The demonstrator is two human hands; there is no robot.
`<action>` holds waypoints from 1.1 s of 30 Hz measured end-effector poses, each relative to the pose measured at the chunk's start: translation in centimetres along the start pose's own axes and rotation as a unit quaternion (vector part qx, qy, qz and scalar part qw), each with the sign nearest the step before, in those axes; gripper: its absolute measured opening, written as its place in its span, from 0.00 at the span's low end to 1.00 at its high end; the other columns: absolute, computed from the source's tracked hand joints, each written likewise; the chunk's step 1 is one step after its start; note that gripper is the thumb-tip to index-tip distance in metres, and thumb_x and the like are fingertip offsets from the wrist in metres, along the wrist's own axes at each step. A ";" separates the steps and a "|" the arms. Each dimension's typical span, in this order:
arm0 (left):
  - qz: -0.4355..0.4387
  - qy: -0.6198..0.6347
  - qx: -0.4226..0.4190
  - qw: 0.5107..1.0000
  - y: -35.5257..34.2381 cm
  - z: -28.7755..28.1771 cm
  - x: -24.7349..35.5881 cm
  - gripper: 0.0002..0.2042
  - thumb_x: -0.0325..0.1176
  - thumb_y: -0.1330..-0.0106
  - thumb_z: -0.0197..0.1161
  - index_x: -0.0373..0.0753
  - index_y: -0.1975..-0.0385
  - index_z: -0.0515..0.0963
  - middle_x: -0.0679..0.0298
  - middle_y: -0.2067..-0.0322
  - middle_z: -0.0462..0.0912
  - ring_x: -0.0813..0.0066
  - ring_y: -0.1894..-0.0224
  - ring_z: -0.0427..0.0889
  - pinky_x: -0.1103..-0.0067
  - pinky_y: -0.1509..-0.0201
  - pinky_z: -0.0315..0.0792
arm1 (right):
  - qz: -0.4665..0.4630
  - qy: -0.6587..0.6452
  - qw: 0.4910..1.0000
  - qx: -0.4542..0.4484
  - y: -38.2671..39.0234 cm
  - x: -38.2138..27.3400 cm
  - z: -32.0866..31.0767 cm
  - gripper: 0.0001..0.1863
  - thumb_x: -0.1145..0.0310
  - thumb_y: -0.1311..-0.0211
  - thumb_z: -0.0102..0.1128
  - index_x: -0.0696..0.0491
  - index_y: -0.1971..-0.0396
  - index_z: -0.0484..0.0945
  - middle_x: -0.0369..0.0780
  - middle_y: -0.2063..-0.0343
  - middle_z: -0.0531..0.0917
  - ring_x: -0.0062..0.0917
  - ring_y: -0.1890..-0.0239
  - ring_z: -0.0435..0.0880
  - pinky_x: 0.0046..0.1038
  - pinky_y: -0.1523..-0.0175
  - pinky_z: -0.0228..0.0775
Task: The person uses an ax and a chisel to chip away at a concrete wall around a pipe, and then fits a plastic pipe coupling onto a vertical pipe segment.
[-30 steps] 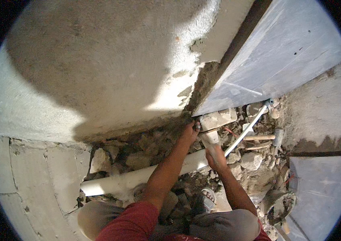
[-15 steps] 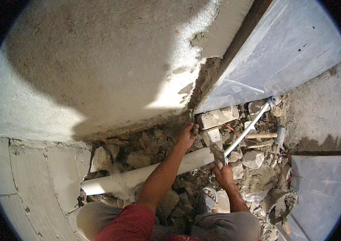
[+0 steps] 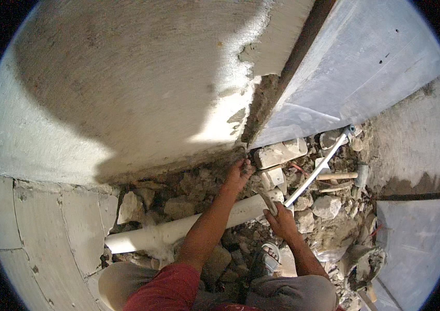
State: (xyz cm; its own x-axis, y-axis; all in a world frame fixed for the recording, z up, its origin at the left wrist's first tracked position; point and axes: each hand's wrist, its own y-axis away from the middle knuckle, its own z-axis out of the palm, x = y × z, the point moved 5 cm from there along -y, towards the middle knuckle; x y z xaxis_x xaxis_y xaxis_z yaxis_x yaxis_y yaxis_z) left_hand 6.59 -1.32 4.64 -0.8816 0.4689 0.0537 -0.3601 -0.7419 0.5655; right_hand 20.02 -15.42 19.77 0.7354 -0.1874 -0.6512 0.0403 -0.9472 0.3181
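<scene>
Down at the lower edge are the bent knees and a sandal (image 3: 270, 257) planted among the rubble (image 3: 178, 205). Just above it the right hand (image 3: 281, 218) has its grip closed tight on the handle of a hammer (image 3: 263, 191), whose head points up toward the wall. Compared with a second ago this hand sits lower and further back, so the hammer has come off its last blow and stands cocked again. It crosses the thick white pipe (image 3: 178, 230) lying across the broken floor. Beyond the pipe, the left hand (image 3: 238, 173) has not moved: its grip stays wrapped round a short chisel (image 3: 244, 154), tip set at the foot of the plastered wall (image 3: 142, 93), where the plaster is already broken away. Further right lie a thin white pipe (image 3: 316, 173) and a second hammer (image 3: 355, 175), untouched.
</scene>
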 end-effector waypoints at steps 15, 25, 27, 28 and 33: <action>-0.018 -0.002 -0.174 0.985 -2.3 -2.2 2.4 0.07 0.33 0.41 0.56 0.38 0.67 0.72 0.64 0.76 0.75 0.73 0.76 0.73 0.76 0.73 0.69 | -0.031 0.125 0.986 -0.104 -5.7 -5.4 0.8 0.19 0.63 0.51 0.58 0.57 0.62 0.65 0.50 0.70 0.75 0.47 0.65 0.75 0.42 0.62 0.67; 0.101 -0.018 -0.039 0.994 -0.6 4.4 -1.6 0.04 0.28 0.38 0.49 0.35 0.68 0.70 0.62 0.79 0.73 0.71 0.79 0.71 0.78 0.77 0.67 | -0.031 0.163 0.986 -0.019 -8.0 0.2 -1.2 0.20 0.65 0.52 0.59 0.58 0.60 0.68 0.51 0.75 0.78 0.48 0.71 0.77 0.43 0.67 0.69; 0.141 0.055 0.028 0.988 1.5 5.5 1.6 0.05 0.28 0.37 0.48 0.35 0.68 0.69 0.61 0.78 0.73 0.70 0.79 0.71 0.77 0.77 0.67 | -0.052 0.112 0.992 -0.013 -6.7 -2.7 -0.7 0.20 0.69 0.52 0.59 0.60 0.60 0.66 0.53 0.75 0.78 0.49 0.70 0.78 0.43 0.67 0.69; 0.093 0.090 0.030 0.991 2.0 4.4 1.9 0.05 0.28 0.38 0.48 0.35 0.67 0.70 0.61 0.78 0.73 0.70 0.78 0.72 0.77 0.77 0.67 | -0.099 0.091 0.991 0.005 -5.0 -5.1 -0.7 0.21 0.70 0.54 0.60 0.59 0.59 0.66 0.53 0.73 0.78 0.48 0.68 0.78 0.41 0.66 0.69; 0.083 0.013 0.034 0.996 -0.1 1.6 1.1 0.06 0.30 0.37 0.49 0.35 0.68 0.70 0.61 0.76 0.75 0.71 0.77 0.72 0.76 0.76 0.68 | -0.485 -0.071 0.870 0.045 -1.0 -8.4 -3.7 0.18 0.73 0.64 0.65 0.55 0.68 0.74 0.47 0.68 0.77 0.42 0.64 0.78 0.38 0.60 0.71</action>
State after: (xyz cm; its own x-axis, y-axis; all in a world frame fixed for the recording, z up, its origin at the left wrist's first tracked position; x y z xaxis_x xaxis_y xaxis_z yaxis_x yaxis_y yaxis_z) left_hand 6.19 0.05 5.94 -0.9355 0.3288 0.1298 -0.1878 -0.7733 0.6056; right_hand 16.32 -11.92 27.48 0.2933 0.6884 -0.6634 0.5381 -0.6925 -0.4806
